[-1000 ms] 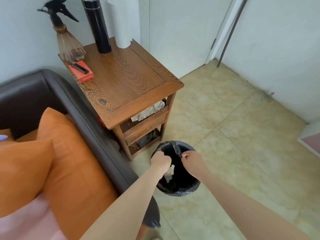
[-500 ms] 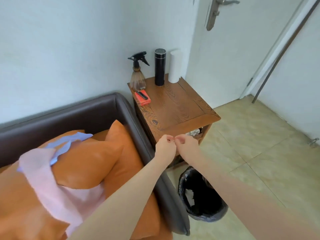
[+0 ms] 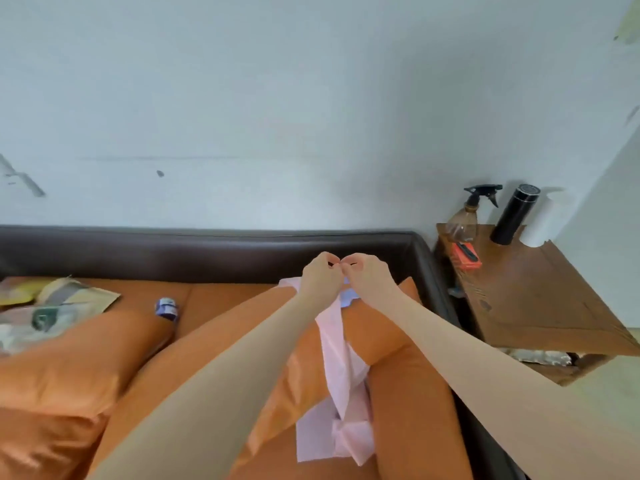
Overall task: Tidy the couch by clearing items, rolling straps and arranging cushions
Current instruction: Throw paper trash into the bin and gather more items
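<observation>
Both hands up over the couch, fingertips nearly touching

Left hand (image 3: 320, 277) and right hand (image 3: 369, 277) have fingers curled tight; can't tell if they're pinching anything. A pink strap (image 3: 341, 368) runs from under them toward 6 o'clock across the orange cushions (image 3: 79, 368). Small blue roll (image 3: 167, 308) at 9 o'clock, wooden bench (image 3: 540, 303) at 3 o'clock.

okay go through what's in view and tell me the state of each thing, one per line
left hand: fingers curled, raised over the couch
right hand: fingers curled, fingertips meeting the left's
pink strap: unrolled, draped over an orange cushion
blue roll: rolled up
black flask: upright, capped
spray bottle: upright
</observation>
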